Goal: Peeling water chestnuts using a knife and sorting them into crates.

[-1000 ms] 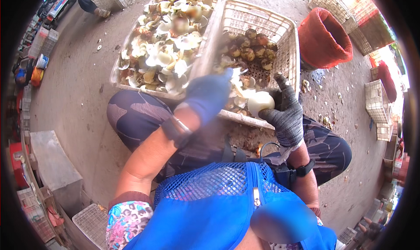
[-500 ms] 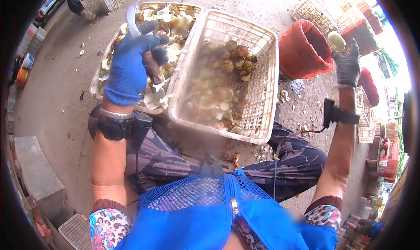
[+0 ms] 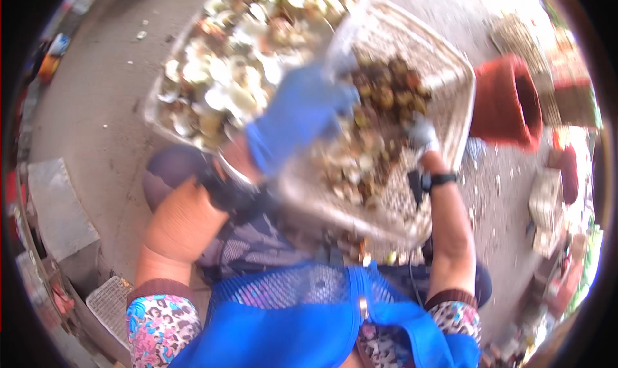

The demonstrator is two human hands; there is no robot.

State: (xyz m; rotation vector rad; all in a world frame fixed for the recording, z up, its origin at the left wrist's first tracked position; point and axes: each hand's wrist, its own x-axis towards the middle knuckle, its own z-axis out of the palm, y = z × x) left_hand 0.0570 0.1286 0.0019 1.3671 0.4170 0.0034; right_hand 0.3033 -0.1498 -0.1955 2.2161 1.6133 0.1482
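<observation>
The right grip (image 3: 422, 133), in a grey glove, is lowered into the right crate (image 3: 460, 94), just beside the brown bulbs (image 3: 386, 97). Its fingertips blur into the heap, so I cannot tell whether they are spread or pinching a bulb. The left grip (image 3: 302, 113), in a blue glove, hangs to its left, over the edge between the crates. The fingers look bent, but blur hides what they enclose; a pale streak (image 3: 344, 39) beyond them may be a blade, though I cannot be sure.

If it is a blade, the main danger is a cut: the two grips are near each other, and a swing toward the right grip could reach its glove. The bulbs look round and loosely piled, so a weak hold could let one roll away. The black strap (image 3: 444, 179) behind the right grip carries a small box (image 3: 417, 186) close to the crate wall, which might snag there.

Nearer the body than the bulbs, pale scraps (image 3: 347, 168) lie in the same crate; groping there could bring up a scrap by mistake. Left of the left grip, peelings (image 3: 235, 78) heap the left crate (image 3: 177, 136) high, and a knock might spill some. Right of the right grip, outside the crate, is a red bucket (image 3: 499, 104).
</observation>
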